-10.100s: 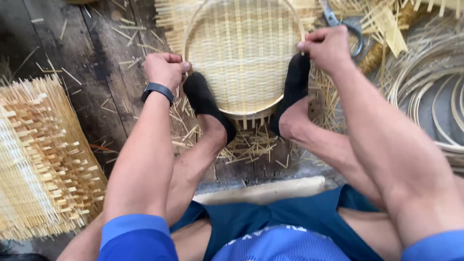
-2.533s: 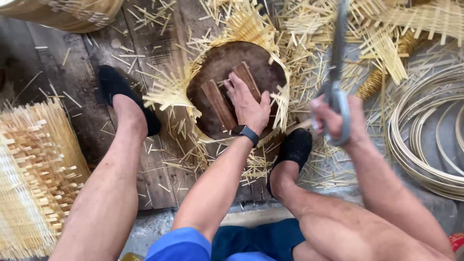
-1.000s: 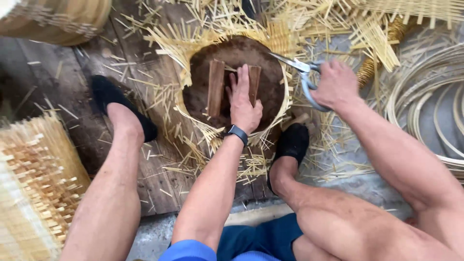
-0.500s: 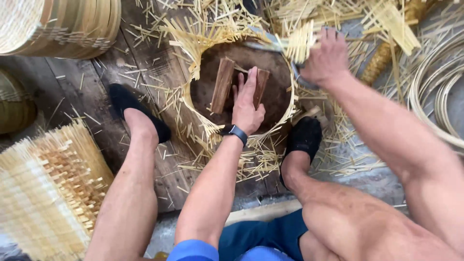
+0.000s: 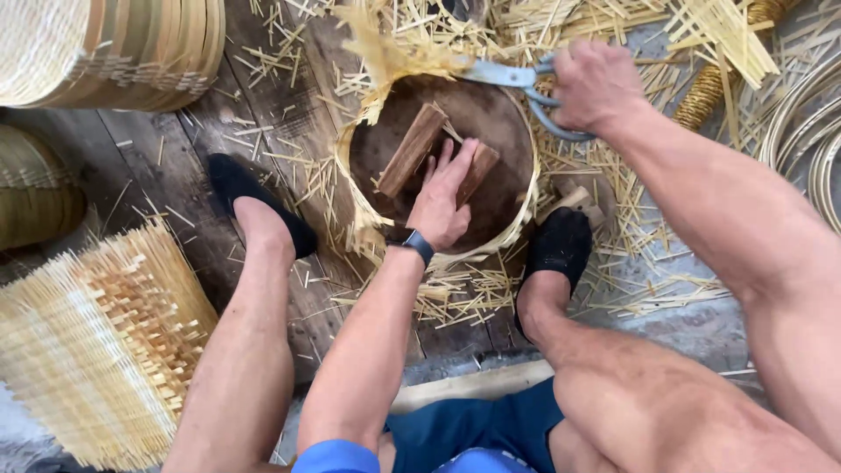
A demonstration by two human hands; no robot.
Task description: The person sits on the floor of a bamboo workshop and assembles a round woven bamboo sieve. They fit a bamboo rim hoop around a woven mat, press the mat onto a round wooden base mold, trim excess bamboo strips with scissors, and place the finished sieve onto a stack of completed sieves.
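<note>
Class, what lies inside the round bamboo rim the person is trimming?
Inside the bamboo rim sits a dark round form, two wooden blocks and the pressing left hand. The hand partly covers one block.

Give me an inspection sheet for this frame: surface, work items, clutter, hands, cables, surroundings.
Surface: dark wooden floorboards, strewn with cut-offs.
Work items: round basket lying with a dark round form inside; two wooden blocks on the form; metal shears at the basket's upper rim, by untrimmed strips.
Clutter: short bamboo offcuts all around the basket and feet.
Hands: left hand pressed flat on the blocks, dark band on the wrist; right hand gripping the shears' handles.
Cables: nothing seen.
Surroundings: woven mats lower left, stacked baskets upper left, coiled hoops at right.
</note>
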